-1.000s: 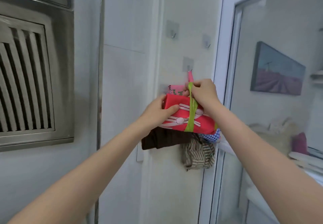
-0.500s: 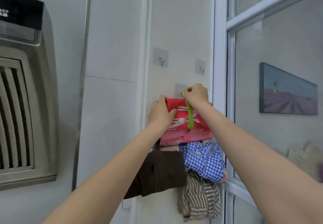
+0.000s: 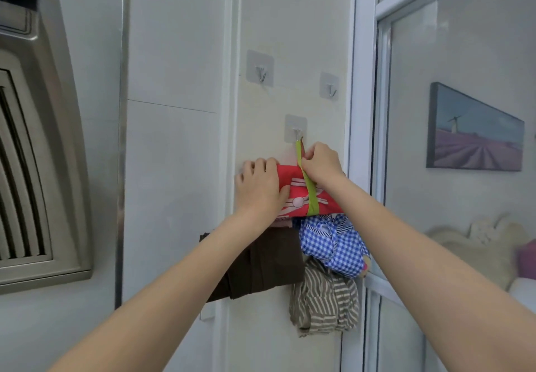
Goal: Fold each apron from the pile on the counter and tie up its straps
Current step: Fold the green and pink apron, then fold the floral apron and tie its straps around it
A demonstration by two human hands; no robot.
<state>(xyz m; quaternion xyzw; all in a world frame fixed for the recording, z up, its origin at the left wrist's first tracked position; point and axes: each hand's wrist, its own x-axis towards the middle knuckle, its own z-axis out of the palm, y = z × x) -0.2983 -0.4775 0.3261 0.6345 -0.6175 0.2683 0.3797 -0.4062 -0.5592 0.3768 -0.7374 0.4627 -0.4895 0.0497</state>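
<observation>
Right hand (image 3: 322, 162): fingers pinch the green strap (image 3: 308, 187) just below the lower hook (image 3: 296, 133).
Left hand (image 3: 259, 189): fingers curl over the top of the red apron bundle (image 3: 298, 194), thumb on its front, holding it to the wall.
Red apron bundle: folded, bound by the green strap, which runs up to the lower hook.
Below it: brown bundle (image 3: 264, 264), blue checked bundle (image 3: 333, 248), striped bundle (image 3: 324, 302), all hanging.
Above: two bare hooks (image 3: 260, 73).
Right: glass door (image 3: 452, 168).
</observation>
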